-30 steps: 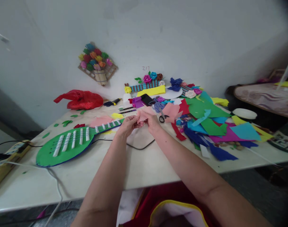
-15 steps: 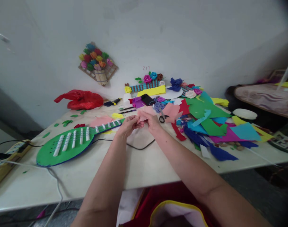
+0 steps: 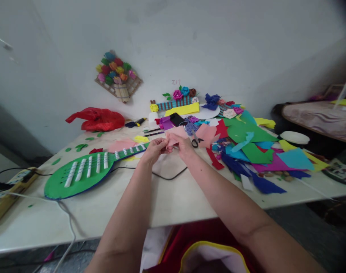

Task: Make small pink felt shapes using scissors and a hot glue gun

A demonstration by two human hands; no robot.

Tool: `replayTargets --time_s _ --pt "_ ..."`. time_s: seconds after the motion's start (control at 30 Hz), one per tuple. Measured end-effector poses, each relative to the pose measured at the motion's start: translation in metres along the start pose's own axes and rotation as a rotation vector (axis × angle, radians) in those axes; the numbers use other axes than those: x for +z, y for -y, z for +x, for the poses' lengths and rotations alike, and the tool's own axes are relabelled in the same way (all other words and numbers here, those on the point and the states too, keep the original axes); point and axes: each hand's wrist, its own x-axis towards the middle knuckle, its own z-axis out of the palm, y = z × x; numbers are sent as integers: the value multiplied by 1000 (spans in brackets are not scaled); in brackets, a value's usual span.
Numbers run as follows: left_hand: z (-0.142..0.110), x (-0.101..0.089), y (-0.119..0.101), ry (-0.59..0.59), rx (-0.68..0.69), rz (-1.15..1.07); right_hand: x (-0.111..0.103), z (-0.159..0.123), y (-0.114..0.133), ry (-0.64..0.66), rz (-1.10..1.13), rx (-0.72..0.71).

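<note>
A small piece of pink crepe paper [image 3: 172,139] is held between my two hands above the table. My left hand [image 3: 156,149] pinches its left side, fingers closed. My right hand [image 3: 184,145] grips the other side, its fingertips partly hidden behind the hand. Scissors with black handles [image 3: 195,141] lie just right of my right hand, beside a larger pink paper sheet [image 3: 206,132]. To the left, a green lute-shaped craft piece [image 3: 83,174] with white rolled strips points its neck towards my left hand.
Coloured paper scraps [image 3: 255,149] cover the table's right side. A black phone [image 3: 177,120], a yellow paper strip [image 3: 182,110] and paper flowers [image 3: 180,93] are at the back. A red plastic bag [image 3: 99,119] lies back left. A black cable [image 3: 168,178] crosses under my arms; a power strip [image 3: 18,185] sits far left.
My hands stay in nearly the same place, with small finger movements at the pink paper. The paper between them has shifted slightly; the view has moved a little.
</note>
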Motion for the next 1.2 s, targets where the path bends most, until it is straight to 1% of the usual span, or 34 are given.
replayTargets --time_s 0.1,0.17,0.27,0.33,0.53,0.73,0.9,1.2 --pt "0 3 -2 -43 4 22 1 -1 2 -12 14 1" --pt "0 4 -2 -66 18 27 1 -1 2 5 13 1" --pt "1 4 -1 -86 36 49 2 -2 3 24 0 -9" --pt "2 4 0 -92 40 69 3 -4 4 14 -10 -17" --pt "3 2 3 -77 37 116 7 -9 8 -35 -29 -42" --pt "1 -1 1 -1 -8 141 6 -10 8 -19 -32 -69" --pt "0 -4 1 6 -32 179 6 -8 7 -53 -59 -81" --pt "0 -3 2 20 -28 196 4 -5 1 7 -28 -82"
